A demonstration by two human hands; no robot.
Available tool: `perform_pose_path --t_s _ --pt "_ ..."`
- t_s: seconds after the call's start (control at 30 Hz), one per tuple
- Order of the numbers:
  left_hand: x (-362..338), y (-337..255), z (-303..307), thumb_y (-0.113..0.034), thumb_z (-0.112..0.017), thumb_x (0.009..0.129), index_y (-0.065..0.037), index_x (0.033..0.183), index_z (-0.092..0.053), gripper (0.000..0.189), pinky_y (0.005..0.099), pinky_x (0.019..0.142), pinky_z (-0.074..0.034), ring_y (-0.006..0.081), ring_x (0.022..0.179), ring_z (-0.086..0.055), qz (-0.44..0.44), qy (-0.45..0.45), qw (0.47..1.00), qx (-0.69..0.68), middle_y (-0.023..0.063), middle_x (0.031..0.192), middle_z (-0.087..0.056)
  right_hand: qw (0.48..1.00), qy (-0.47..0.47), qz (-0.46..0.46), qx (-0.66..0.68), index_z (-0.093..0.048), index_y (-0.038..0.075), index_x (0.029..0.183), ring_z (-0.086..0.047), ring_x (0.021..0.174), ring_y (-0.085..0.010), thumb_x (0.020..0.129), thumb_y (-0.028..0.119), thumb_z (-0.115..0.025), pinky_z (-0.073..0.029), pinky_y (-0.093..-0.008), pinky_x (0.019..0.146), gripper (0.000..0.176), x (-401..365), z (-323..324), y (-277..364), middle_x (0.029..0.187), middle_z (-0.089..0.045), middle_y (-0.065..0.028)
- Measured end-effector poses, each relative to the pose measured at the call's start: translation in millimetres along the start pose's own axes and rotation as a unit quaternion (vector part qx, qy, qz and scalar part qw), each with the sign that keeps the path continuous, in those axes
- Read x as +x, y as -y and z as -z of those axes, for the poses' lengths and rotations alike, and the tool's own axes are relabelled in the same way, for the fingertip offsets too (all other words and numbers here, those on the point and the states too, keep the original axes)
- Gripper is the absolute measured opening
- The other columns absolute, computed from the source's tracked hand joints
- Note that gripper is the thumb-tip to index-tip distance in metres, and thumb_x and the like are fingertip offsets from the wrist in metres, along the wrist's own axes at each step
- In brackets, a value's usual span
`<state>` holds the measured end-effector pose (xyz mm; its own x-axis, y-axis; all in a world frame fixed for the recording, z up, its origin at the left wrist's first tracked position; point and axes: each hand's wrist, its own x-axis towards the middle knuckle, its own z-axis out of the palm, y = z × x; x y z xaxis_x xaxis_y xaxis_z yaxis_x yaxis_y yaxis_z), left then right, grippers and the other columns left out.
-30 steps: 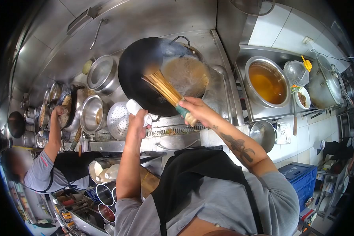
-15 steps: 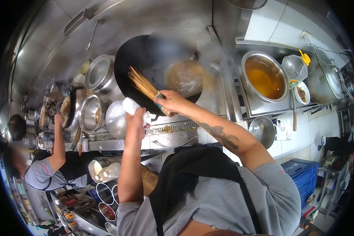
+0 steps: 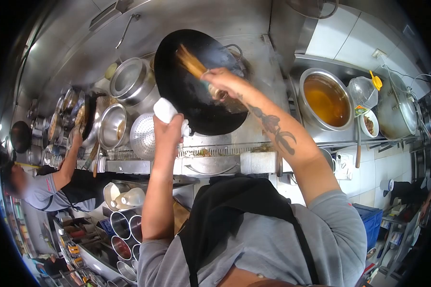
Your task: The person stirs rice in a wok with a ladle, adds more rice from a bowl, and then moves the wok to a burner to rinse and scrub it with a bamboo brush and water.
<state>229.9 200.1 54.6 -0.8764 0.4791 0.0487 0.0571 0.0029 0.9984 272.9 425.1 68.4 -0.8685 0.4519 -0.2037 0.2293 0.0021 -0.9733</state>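
The step in hand appears to be the scrubbing of the black wok (image 3: 184, 98), which stands tilted on the steel bench (image 3: 261, 52), at 12 o'clock from the person. The right hand (image 3: 222, 81) is closed around the bamboo brush (image 3: 191, 62), whose bristles touch the upper wall of the wok at 11 o'clock. The left hand (image 3: 167, 131) grips the wok handle through a white cloth (image 3: 166, 110). In my judgement, the next stroke calls for a firm left grip, so that the wok does not slip. At 9 o'clock from the wok are a perforated strainer (image 3: 143, 136) and a steel bowl (image 3: 112, 126), very near. At 3 o'clock a basin of amber liquid (image 3: 300, 93) stands near the right elbow. A co-worker's hand (image 3: 76, 138) is busy far at 9 o'clock.
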Motion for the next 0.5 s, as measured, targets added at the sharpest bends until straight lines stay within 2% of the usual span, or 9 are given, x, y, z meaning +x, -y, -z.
perform_pose_path --t_s 0.1,0.13,0.23,0.27,0.33,0.43,0.5 --pt "-0.9 -0.9 -6.1 -0.008 -0.061 0.083 -0.002 0.115 -0.049 0.035 0.0224 0.031 -0.033 0.0095 0.053 -0.055 -0.069 -0.02 0.997 0.021 0.0051 0.083 -0.06 0.999 -0.007 0.011 0.053 -0.06 0.006 0.116 -0.061 0.049 -0.0178 0.095 0.034 -0.06 -0.045 -0.0309 0.036 0.035 3.4 22.8 3.9 0.069 -0.061 -0.0078" --pt "0.6 -1.8 -6.5 -0.007 -0.062 0.082 0.001 0.12 -0.046 0.042 0.0242 0.046 -0.045 0.0115 0.065 -0.059 -0.09 -0.007 0.994 0.054 0.0076 0.091 -0.06 0.997 -0.013 0.024 0.077 -0.06 0.005 0.115 -0.061 0.05 -0.0178 0.095 0.035 -0.06 -0.045 -0.0309 0.036 0.035 2.5 30.5 3.3 0.069 -0.061 -0.0082" --pt "-10.2 -7.4 -19.2 -0.007 -0.062 0.082 0.004 0.12 -0.045 0.044 0.0283 0.07 -0.051 0.0149 0.083 -0.059 -0.238 -0.011 0.965 0.107 0.0108 0.099 -0.058 0.988 -0.039 0.019 0.151 -0.059 0.006 0.115 -0.061 0.049 -0.0184 0.095 0.033 -0.061 -0.046 -0.0308 0.037 0.034 -3.7 53.4 3.0 0.068 -0.061 -0.0096" --pt "-19.2 -16.1 -22.3 -0.008 -0.063 0.082 0.007 0.123 -0.043 0.048 0.0305 0.087 -0.046 0.0173 0.095 -0.056 -0.218 0.024 0.973 0.072 0.0133 0.105 -0.056 0.985 -0.042 0.017 0.167 -0.058 0.006 0.114 -0.061 0.05 -0.0185 0.095 0.033 -0.061 -0.046 -0.0309 0.037 0.033 -7.7 59.5 2.5 0.07 -0.061 -0.0096" --pt "-30.1 -28.3 -26.9 -0.008 -0.063 0.082 0.008 0.125 -0.042 0.05 0.0304 0.085 -0.047 0.0174 0.095 -0.057 -0.218 0.025 0.97 0.103 0.0138 0.106 -0.056 0.978 -0.051 0.013 0.201 -0.058 0.007 0.113 -0.061 0.05 -0.0186 0.094 0.032 -0.062 -0.047 -0.031 0.037 0.032 -16.4 66.7 1.2 0.072 -0.062 -0.0095" --pt "-32.5 -28.2 -30.5 -0.007 -0.063 0.083 0.009 0.126 -0.04 0.052 0.0318 0.086 -0.048 0.02 0.095 -0.059 -0.241 0.018 0.958 0.157 0.0162 0.106 -0.058 0.993 -0.088 0.046 0.071 -0.059 0.007 0.111 -0.062 0.054 -0.0168 0.093 0.031 -0.063 -0.047 -0.0309 0.038 0.03 -38.7 36.8 -14.0 0.078 -0.065 -0.009" --pt "-19.8 -10.6 -27.0 -0.008 -0.064 0.083 0.01 0.124 -0.039 0.051 0.0343 0.085 -0.049 0.0246 0.093 -0.063 -0.283 0.002 0.947 0.152 0.0197 0.102 -0.061 0.997 -0.002 0.08 -0.023 -0.06 0.006 0.109 -0.065 0.061 -0.0211 0.09 0.029 -0.066 -0.053 -0.036 0.049 0.03 -69.2 2.0 -50.6 0.078 -0.066 -0.0109"
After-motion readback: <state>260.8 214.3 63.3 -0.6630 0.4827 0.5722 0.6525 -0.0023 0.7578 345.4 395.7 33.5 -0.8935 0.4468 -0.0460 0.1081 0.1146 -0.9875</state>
